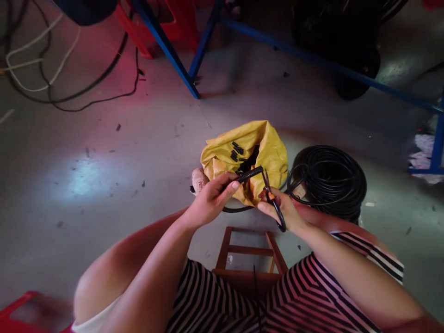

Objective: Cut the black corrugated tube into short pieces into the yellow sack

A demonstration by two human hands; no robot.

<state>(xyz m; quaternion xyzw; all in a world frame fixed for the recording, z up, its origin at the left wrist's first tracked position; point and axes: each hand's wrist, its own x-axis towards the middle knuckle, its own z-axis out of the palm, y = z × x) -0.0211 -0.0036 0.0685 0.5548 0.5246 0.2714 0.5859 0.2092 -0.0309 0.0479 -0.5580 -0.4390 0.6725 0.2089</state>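
Note:
My left hand point(215, 198) is closed around a black ribbed tube point(250, 174), whose end sticks out to the right past my thumb. In my right hand point(286, 208) is a pair of scissors point(271, 196) with black handles and an orange part at the pivot. Their blades point up and lie close to the tube's free end; whether they touch it I cannot tell. Below both hands an open yellow bag point(274, 148) sits on the floor, with several short black cut pieces point(237, 149) on its folds and inside.
A big coil of black hose point(335, 180) lies right of the bag. Beneath me is a wooden stool point(249, 250). Blue metal legs point(194, 88) and a red stool point(173, 27) stand ahead. Loose cables point(93, 83) cross the floor at far left, and small black scraps are scattered about.

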